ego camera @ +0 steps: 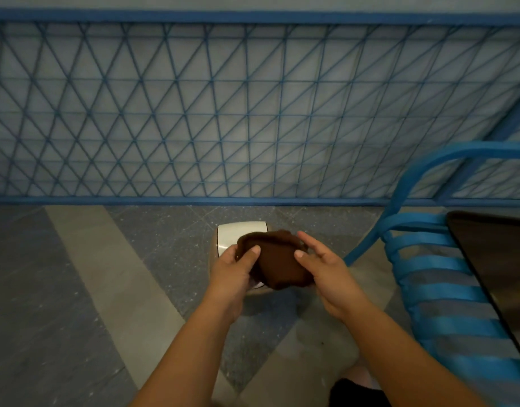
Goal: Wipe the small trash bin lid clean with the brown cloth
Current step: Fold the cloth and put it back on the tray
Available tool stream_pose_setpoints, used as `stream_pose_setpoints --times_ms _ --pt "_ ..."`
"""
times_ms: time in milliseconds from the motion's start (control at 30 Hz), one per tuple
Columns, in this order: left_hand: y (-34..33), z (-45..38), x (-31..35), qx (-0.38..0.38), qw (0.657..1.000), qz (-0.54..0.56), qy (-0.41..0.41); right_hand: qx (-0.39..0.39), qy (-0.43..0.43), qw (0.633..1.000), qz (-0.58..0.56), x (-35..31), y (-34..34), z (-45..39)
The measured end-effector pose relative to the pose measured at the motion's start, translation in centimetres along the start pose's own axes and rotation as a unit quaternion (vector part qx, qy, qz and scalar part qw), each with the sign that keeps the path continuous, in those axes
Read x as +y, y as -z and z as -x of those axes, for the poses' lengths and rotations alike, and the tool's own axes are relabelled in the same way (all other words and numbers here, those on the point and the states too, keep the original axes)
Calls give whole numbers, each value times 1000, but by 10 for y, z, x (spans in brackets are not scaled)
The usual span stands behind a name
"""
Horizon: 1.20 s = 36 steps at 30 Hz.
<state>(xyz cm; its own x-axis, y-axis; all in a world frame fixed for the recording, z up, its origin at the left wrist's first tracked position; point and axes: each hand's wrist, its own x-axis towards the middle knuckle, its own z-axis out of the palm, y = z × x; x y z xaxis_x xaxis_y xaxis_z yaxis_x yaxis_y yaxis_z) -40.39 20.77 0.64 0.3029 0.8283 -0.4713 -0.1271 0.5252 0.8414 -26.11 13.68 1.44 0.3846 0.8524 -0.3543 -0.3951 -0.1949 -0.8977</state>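
The brown cloth (277, 261) is bunched up between both hands, just above the small trash bin. My left hand (235, 273) grips its left edge, thumb on top. My right hand (323, 267) holds its right side, thumb pressed on the cloth and fingers behind it. Below them stands the small bin with a white swing lid (236, 235) on the floor; only the lid's far left part shows, the rest is hidden by the cloth and my hands.
A blue metal mesh railing (252, 113) runs across behind the bin. On the right stands a blue strap chair (429, 274) with a dark flat panel (499, 259) lying on it. The floor (106, 274) is grey stone with lighter bands.
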Motion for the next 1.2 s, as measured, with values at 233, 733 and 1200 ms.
stream_pose_setpoints --times_ms 233,733,1200 --pt "-31 14 25 -75 931 -295 -202 -2 34 999 34 -43 15 11" --pt "-132 40 40 -43 944 -225 -238 28 102 989 104 -101 109 37" --pt "-255 49 22 -217 967 -97 -93 87 115 989 12 -184 202 70"
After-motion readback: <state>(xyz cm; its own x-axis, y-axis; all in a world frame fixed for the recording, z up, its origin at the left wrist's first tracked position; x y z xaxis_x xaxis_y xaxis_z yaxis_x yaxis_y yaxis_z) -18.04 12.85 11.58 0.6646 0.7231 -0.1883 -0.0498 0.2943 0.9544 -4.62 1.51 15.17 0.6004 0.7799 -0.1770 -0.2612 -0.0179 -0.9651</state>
